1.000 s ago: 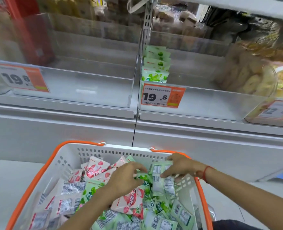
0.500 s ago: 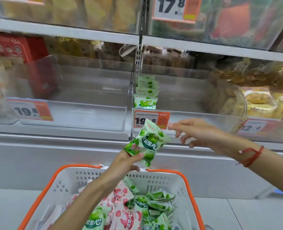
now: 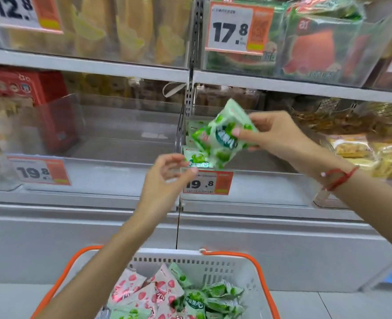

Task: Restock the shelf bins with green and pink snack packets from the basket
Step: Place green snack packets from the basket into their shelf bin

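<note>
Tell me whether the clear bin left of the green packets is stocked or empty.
Empty, as far as shows: the left bin has a bare floor, while green packets line the neighbouring bin.

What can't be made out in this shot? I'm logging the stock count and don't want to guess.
- Head view: number of green packets in the right hand; motion blur merges them.
- Row of packets in the bin: mostly hidden behind the held packets.
- Basket contents: cut off by the bottom edge and the left arm.
</note>
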Tool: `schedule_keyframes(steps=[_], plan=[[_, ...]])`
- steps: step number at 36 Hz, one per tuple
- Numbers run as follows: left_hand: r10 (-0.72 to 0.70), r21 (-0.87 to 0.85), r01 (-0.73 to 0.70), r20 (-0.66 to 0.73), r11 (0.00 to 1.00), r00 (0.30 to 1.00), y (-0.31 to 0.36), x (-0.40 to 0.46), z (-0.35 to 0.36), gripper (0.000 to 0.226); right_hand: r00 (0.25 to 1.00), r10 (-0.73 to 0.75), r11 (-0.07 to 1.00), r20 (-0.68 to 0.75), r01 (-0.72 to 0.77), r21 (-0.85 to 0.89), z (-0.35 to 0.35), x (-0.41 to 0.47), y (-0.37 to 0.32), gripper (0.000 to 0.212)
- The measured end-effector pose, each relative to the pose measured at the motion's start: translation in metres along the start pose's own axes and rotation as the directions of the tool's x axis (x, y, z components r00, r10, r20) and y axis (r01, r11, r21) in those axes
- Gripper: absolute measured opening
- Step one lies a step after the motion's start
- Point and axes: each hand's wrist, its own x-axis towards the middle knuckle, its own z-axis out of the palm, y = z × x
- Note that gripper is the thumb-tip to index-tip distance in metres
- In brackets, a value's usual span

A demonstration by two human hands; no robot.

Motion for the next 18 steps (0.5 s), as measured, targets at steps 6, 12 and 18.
schedule_keyframes(steps=[6, 12, 18], plan=[[0.159, 0.259, -0.122, -0.125, 0.958, 0.979, 0.014, 0.046, -0.016, 0.027, 0.996, -0.033, 0.88, 0.082, 0.068, -0.47, 0.003, 0.057, 0.013, 0.017], [0.036, 0.591, -0.009, -0.034, 0.807, 0.999, 0.008, 0.071, -0.012, 0.048, 0.923, 0.168, 0.776, 0.345, 0.093, -0.624, 0.054, 0.082, 0.048, 0.028], [-0.032, 0.669, 0.076, -0.078, 0.739, 0.996, 0.002, 0.077, -0.006, 0.052, 0.934, 0.143, 0.717, 0.327, 0.13, -0.685, 0.073, 0.089, 0.069, 0.052]])
